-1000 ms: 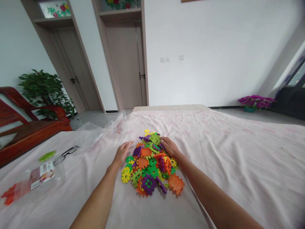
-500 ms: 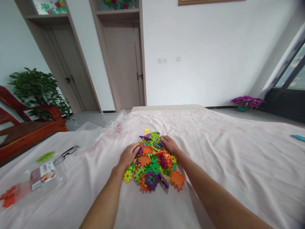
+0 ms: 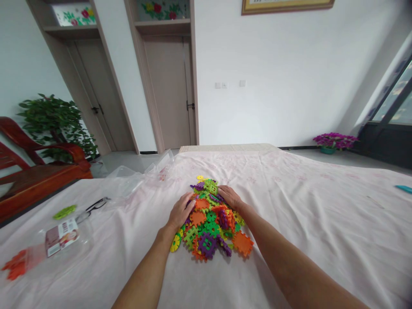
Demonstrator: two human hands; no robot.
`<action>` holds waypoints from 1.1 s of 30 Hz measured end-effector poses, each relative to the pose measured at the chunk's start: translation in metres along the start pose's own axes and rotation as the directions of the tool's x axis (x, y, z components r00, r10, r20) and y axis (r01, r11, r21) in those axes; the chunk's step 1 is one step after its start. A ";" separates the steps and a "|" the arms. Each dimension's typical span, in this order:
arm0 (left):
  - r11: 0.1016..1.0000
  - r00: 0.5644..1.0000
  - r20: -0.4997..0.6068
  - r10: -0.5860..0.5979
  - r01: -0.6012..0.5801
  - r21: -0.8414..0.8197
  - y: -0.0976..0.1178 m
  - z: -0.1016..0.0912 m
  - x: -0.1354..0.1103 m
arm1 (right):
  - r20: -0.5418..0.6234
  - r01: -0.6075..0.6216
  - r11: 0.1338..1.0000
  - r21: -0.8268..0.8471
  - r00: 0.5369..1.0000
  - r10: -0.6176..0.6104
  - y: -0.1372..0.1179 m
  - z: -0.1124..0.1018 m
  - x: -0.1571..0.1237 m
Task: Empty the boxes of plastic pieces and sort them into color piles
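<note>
Hands, left hand [image 3: 180, 211] and right hand [image 3: 230, 197], rest flat, unclenched, against notched plastic tiles [image 3: 210, 223] on wrinkled sheet [image 3: 322, 214].

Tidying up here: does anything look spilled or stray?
The interlocking tiles lie heaped between the left hand and right hand. A green piece and orange pieces lie apart at left.
</note>
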State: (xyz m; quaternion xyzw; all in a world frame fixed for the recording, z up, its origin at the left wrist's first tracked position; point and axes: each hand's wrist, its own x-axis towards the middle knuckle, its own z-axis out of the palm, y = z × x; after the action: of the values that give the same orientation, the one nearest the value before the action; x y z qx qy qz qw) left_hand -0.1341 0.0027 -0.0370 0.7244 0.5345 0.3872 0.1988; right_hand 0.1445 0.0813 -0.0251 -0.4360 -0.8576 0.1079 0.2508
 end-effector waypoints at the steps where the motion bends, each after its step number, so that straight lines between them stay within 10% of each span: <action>1: 1.000 1.000 0.006 -0.006 0.005 0.025 0.000 0.001 0.000 | -0.007 -0.020 1.000 0.021 1.000 0.020 0.000 0.000 0.000; 20: 0.995 0.997 -0.067 -0.033 0.039 0.096 0.009 -0.001 0.002 | -0.057 -0.198 0.943 0.266 0.974 0.220 -0.001 0.000 0.000; 33: 0.994 0.985 -0.144 -0.098 0.090 -0.065 0.006 0.000 0.001 | 0.047 -0.109 0.994 0.028 0.993 0.108 0.001 0.005 0.003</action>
State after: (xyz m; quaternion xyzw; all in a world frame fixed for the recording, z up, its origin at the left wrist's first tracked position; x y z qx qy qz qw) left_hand -0.1308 0.0013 -0.0325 0.6618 0.5699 0.4450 0.1980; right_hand 0.1410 0.0843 -0.0290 -0.4755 -0.8363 0.1444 0.2315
